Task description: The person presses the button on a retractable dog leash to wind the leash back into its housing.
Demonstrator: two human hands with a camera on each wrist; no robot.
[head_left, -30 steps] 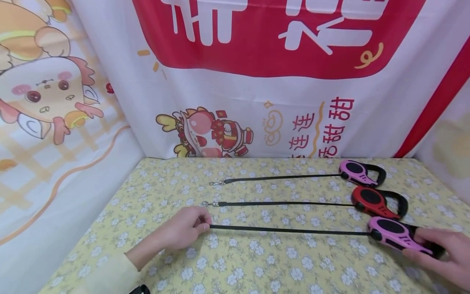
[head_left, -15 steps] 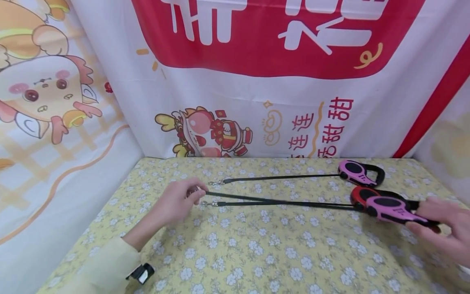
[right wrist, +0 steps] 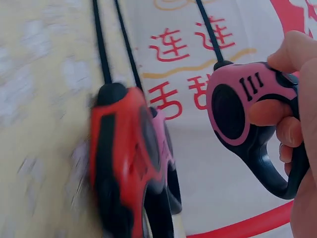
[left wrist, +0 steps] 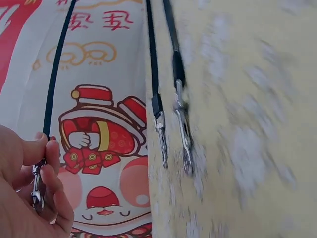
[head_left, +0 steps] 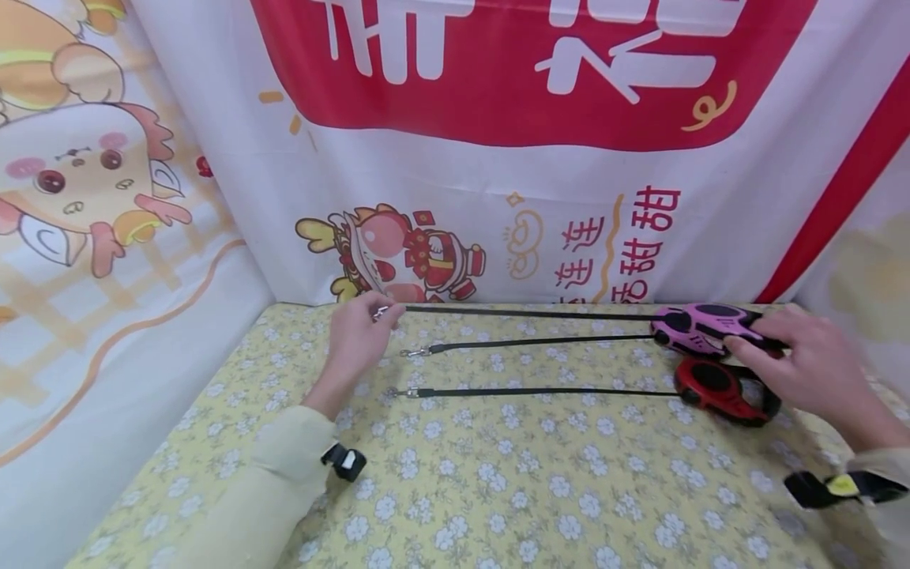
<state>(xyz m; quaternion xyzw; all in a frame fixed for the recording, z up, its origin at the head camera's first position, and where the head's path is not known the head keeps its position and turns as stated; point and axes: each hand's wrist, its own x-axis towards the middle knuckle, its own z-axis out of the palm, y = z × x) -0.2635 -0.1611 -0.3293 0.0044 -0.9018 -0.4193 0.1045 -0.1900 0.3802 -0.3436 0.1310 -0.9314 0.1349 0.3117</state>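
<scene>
At your left, the left hand pinches the end of the black cord between thumb and fingers, beside its metal clip. The cord runs straight rightward along the far edge of the table. Nearer you lie the second pink leash, then the red leash, both with cords extended and clips leftward. At right, your right hand grips the held pink case, fingers curled round its handle. The step in hand appears to be aligning this leash beyond the other two. The next move likely calls for lowering both ends together, cord straight; check clearance, since the pink cases overlap in the head view. Yellow floral cloth covers the table; a cartoon-printed hanging closes the left side, and a white-and-red curtain stands behind.
</scene>
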